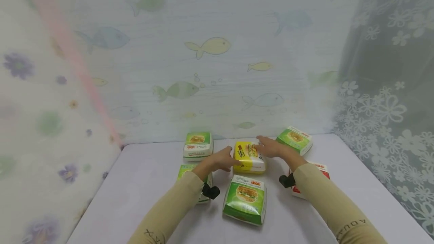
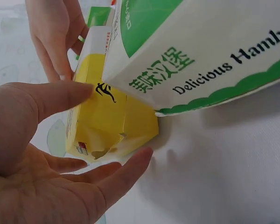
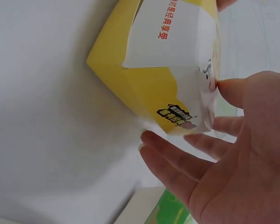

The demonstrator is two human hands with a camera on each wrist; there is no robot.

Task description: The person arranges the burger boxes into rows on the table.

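Yellow burger box (image 1: pixel 250 157): sat on the table (image 1: pixel 118 191) between your left hand (image 1: pixel 221 159) and right hand (image 1: pixel 272 148), fingers loosely spread, unclenched; step looked like alignment; next move probably needed even pressure.

On the white side of one green-and-white box (image 2: pixel 200 51), in the left wrist view, we can read "美味汉堡" and, to its right, "Delicious Hambu", cut by the edge. On the yellow box (image 3: pixel 154 79), we read in red "是经典享受"; its dark slanted label is not clear enough for us. The right sleeve (image 1: pixel 327 199) carries letters which seem to include "ADU", and the left sleeve (image 1: pixel 173 208) an "X". Characters on the far left box (image 1: pixel 198 146) are too small for us.
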